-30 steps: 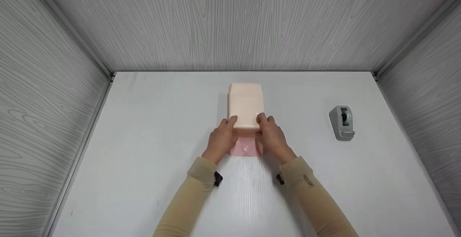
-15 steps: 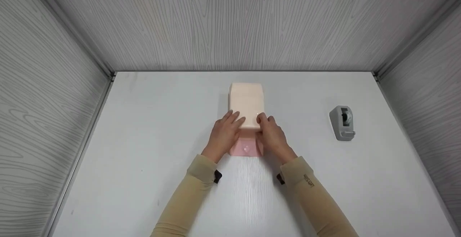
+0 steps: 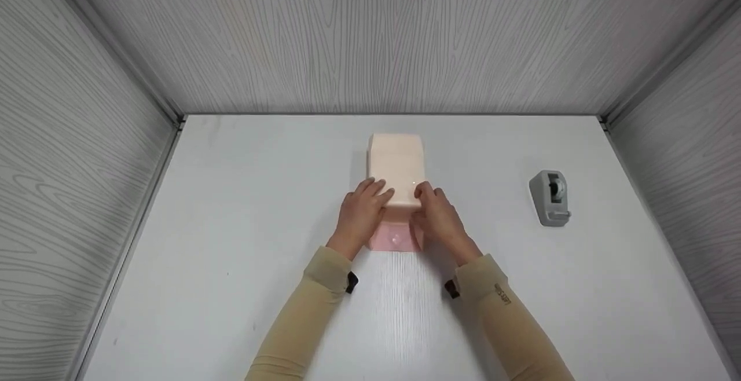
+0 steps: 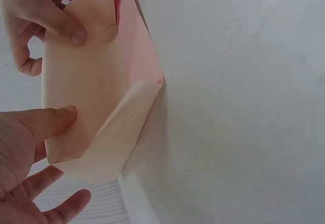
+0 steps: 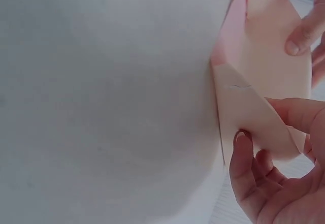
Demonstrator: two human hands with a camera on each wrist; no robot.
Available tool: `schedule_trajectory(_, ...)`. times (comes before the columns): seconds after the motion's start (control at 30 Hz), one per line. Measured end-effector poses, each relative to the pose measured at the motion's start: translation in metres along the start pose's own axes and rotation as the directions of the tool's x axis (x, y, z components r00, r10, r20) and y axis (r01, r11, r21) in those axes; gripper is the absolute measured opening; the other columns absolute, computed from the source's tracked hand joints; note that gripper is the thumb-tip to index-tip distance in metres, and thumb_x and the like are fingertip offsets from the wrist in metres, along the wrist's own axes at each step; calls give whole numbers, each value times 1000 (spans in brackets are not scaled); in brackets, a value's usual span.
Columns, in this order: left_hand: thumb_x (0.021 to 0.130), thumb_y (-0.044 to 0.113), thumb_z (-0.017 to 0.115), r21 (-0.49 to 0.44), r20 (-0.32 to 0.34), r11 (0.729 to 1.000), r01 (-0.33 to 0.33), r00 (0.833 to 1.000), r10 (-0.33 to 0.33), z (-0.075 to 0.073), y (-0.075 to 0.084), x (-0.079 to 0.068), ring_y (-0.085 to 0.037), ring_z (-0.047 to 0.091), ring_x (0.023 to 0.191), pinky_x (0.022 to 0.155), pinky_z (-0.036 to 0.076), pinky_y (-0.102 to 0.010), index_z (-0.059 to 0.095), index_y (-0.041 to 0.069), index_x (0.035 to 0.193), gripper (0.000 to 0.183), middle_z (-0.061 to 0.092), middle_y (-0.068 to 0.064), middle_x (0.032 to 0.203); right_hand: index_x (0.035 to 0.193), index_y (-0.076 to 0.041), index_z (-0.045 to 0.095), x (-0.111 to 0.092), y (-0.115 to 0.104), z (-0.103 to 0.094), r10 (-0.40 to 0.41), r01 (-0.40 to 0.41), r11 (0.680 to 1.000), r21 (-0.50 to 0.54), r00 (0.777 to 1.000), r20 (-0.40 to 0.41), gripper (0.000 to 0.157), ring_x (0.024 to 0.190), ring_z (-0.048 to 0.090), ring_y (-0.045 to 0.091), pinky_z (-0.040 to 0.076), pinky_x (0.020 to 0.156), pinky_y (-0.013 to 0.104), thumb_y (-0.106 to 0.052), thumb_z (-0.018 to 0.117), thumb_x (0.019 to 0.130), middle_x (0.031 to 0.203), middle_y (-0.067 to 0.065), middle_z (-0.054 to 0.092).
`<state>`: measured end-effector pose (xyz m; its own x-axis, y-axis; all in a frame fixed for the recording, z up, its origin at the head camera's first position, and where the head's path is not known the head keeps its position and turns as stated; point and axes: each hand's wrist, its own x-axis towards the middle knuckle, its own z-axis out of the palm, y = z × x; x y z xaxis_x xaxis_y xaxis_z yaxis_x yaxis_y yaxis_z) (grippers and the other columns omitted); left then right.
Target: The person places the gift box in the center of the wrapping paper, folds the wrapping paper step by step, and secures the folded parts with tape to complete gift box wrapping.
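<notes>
A cream paper box [image 3: 396,167] with a pink end [image 3: 396,237] lies on the white table. My left hand [image 3: 359,216] is at its near left edge, fingers spread over the top. In the left wrist view, the left thumb [image 4: 61,118] presses the cream inner face, so the edge is pinched between thumb and fingers. At the near right edge, my right hand [image 3: 441,219] pinches the paper with curled fingers. The right wrist view shows its index finger [image 5: 244,150] against a slanting side flap [image 5: 249,102], with the thumb [image 5: 294,111] on the inner side.
A grey tape dispenser [image 3: 550,198] stands on the table [image 3: 231,224] to the right. Grey wood-grain panels [image 3: 376,39] enclose the back and both sides. A dark wrist device [image 3: 352,282] shows at the left cuff.
The left hand's fingers have spread and slid farther onto the top of the box. My right hand has shifted very slightly right, still pinching the edge. The box is nearly still.
</notes>
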<state>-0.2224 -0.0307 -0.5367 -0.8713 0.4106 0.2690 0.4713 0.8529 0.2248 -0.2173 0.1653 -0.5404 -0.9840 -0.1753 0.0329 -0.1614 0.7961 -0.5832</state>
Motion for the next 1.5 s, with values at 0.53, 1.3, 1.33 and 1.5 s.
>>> schedule_trajectory(0.53,92,17,71,-53,13,998,28,1000,-28,0,2,1,-25,40,136,87,51,-44,65,19,131,40,53,-5,141,95,-5,49,-16,3,1,277,-282,950,134,959,57,20,69,51,21,41,58,34,-15,65,90,81,8,55)
schedule_trajectory(1.3,90,16,73,-26,-14,1000,9,1000,-9,1,2,0,-25,43,134,83,54,-42,66,18,129,40,55,-5,139,92,-4,62,-9,-3,8,331,-329,942,-65,944,7,21,67,57,25,47,59,42,-25,60,90,81,10,65)
schedule_trajectory(1.33,90,16,73,-28,-11,1000,10,1000,-10,1,2,0,-25,42,134,84,54,-42,66,18,129,40,55,-5,139,92,-4,63,-8,-3,8,332,-331,940,-84,943,1,22,67,57,25,48,58,43,-26,61,90,82,10,65)
schedule_trajectory(1.5,90,15,72,-54,0,998,16,1000,-16,1,2,0,-26,42,134,85,53,-43,66,17,129,40,54,-6,140,91,-5,66,-3,-3,9,359,-355,927,-125,933,10,25,68,57,25,50,59,45,-29,62,90,83,12,67)
